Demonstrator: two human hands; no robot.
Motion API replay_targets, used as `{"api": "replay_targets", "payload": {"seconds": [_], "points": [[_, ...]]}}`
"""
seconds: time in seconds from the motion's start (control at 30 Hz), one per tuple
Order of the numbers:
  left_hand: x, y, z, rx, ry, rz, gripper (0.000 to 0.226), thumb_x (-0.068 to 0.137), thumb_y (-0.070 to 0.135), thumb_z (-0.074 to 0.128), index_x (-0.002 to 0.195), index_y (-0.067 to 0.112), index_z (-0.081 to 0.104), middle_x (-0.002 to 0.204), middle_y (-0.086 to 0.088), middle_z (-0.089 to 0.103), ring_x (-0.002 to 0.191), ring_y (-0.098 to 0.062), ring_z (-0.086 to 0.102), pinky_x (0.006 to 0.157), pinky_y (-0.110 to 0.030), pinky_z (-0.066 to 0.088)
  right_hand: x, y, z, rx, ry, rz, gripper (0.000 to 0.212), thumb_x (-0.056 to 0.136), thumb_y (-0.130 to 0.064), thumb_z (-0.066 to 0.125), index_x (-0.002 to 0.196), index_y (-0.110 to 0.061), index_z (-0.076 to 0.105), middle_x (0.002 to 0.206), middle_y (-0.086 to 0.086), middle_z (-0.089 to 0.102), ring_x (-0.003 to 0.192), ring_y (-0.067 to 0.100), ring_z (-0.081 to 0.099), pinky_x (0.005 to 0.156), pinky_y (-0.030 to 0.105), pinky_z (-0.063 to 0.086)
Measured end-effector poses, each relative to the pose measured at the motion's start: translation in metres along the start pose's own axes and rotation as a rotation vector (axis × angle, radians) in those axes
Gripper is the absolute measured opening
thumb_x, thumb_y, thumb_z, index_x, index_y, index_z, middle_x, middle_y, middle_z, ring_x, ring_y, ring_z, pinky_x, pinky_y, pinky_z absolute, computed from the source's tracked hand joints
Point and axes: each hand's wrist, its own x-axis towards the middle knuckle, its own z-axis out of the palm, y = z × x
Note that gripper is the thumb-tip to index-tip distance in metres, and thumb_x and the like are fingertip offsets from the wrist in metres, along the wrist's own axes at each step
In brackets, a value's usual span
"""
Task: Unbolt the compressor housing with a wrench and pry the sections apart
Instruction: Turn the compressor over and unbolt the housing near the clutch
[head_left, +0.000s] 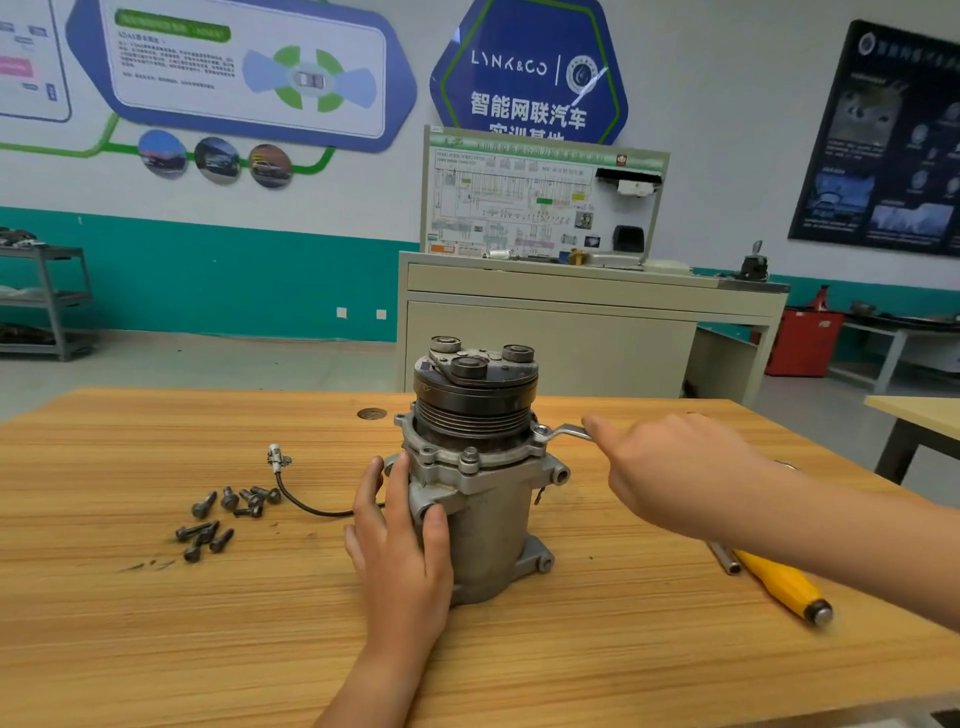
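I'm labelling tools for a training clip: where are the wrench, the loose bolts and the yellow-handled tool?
wrench (565, 432): head view, on its shank just behind the ring end.
loose bolts (204, 504): head view, on one bolt at the pile's upper left.
yellow-handled tool (782, 584): head view, middle of the yellow handle.

Two hands are showing: the left hand (400, 551) and the right hand (670, 478). One compressor (483, 519) is standing against the left fingers (399, 480). One wrench (558, 432) is reaching out just past the right fingertips (592, 422). Roughly nine loose bolts (223, 519), some overlapping, are lying well left of the left fingers, with one wired connector (278, 458) lying between. One yellow-handled tool (784, 587) and one steel rod (724, 558) are lying nearer the wearer than the right fingers.
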Motion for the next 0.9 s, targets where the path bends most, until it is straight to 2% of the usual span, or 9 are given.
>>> {"api": "replay_targets", "payload": {"seconds": [0.13, 0.2, 0.33, 0.4, 0.57, 0.73, 0.83, 0.9], "points": [[-0.001, -0.003, 0.001, -0.022, -0.007, -0.009, 0.048, 0.087, 0.049, 0.025, 0.132, 0.035, 0.027, 0.147, -0.012, 0.03, 0.128, -0.004, 0.023, 0.102, -0.035, 0.015, -0.008, -0.01, 0.014, 0.028, 0.037, -0.023, 0.064, 0.093, -0.013, 0.035, 0.14, -0.019, -0.009, 0.065, -0.001, 0.04, 0.05, 0.013, 0.04, 0.039, 0.025, 0.03], [-0.001, -0.003, 0.002, -0.033, -0.008, -0.014, 0.048, 0.086, 0.049, 0.024, 0.132, 0.036, 0.027, 0.147, -0.011, 0.03, 0.126, 0.002, 0.019, 0.103, -0.034, 0.014, -0.004, -0.006, 0.011, 0.043, 0.033, -0.032, 0.06, 0.095, -0.016, 0.033, 0.142, -0.02, -0.003, 0.063, -0.003, 0.042, 0.05, 0.011, 0.04, 0.039, 0.023, 0.03], [-0.001, -0.004, 0.002, -0.031, -0.013, -0.016, 0.047, 0.086, 0.049, 0.025, 0.131, 0.038, 0.026, 0.146, -0.005, 0.029, 0.124, 0.005, 0.017, 0.104, -0.034, 0.015, 0.014, 0.014, -0.007, 0.046, -0.115, -0.054, 0.048, 0.096, -0.014, 0.036, 0.141, -0.022, 0.02, 0.063, -0.006, 0.044, 0.053, 0.007, 0.04, 0.042, 0.019, 0.03], [-0.001, -0.004, 0.002, -0.04, -0.012, -0.011, 0.047, 0.085, 0.049, 0.025, 0.131, 0.04, 0.025, 0.143, 0.002, 0.027, 0.124, 0.006, 0.017, 0.104, -0.034, 0.015, 0.015, 0.013, -0.008, -0.03, -0.113, -0.082, 0.049, 0.094, -0.011, 0.039, 0.14, -0.018, 0.02, 0.062, -0.004, 0.044, 0.053, 0.009, 0.04, 0.044, 0.02, 0.035], [-0.002, -0.004, 0.002, -0.047, -0.015, -0.013, 0.045, 0.086, 0.05, 0.025, 0.13, 0.043, 0.024, 0.14, 0.01, 0.022, 0.124, 0.003, 0.019, 0.105, -0.038, 0.018, 0.006, 0.011, 0.006, -0.066, 0.019, -0.171, 0.052, 0.096, -0.035, 0.023, 0.142, -0.017, 0.008, 0.064, -0.005, 0.044, 0.052, 0.007, 0.039, 0.042, 0.021, 0.029], [-0.001, -0.002, 0.0, -0.052, -0.035, -0.024, 0.044, 0.085, 0.05, 0.025, 0.128, 0.048, 0.019, 0.14, 0.012, 0.021, 0.123, 0.008, 0.016, 0.109, -0.049, 0.021, 0.038, 0.033, 0.017, -0.129, 0.033, -0.196, 0.046, 0.096, -0.016, 0.037, 0.138, -0.016, 0.02, 0.096, 0.001, 0.059, 0.066, 0.013, 0.052, 0.059, 0.024, 0.047], [-0.001, -0.002, 0.0, -0.059, -0.035, -0.024, 0.042, 0.085, 0.049, 0.026, 0.127, 0.05, 0.022, 0.141, 0.011, 0.02, 0.123, 0.01, 0.016, 0.109, -0.054, 0.023, 0.069, 0.024, 0.028, -0.104, 0.134, -0.22, 0.038, 0.092, -0.007, 0.045, 0.129, -0.012, 0.038, 0.103, 0.003, 0.06, 0.089, 0.019, 0.059, 0.079, 0.03, 0.051], [-0.001, -0.003, 0.0, -0.063, -0.036, -0.02, 0.042, 0.085, 0.049, 0.027, 0.127, 0.051, 0.021, 0.141, 0.012, 0.019, 0.122, 0.013, 0.016, 0.108, -0.054, 0.025, 0.08, 0.008, 0.033, 0.009, 0.238, -0.207, 0.035, 0.089, 0.0, 0.049, 0.123, -0.008, 0.05, 0.108, 0.006, 0.062, 0.096, 0.022, 0.06, 0.083, 0.033, 0.05]]}}
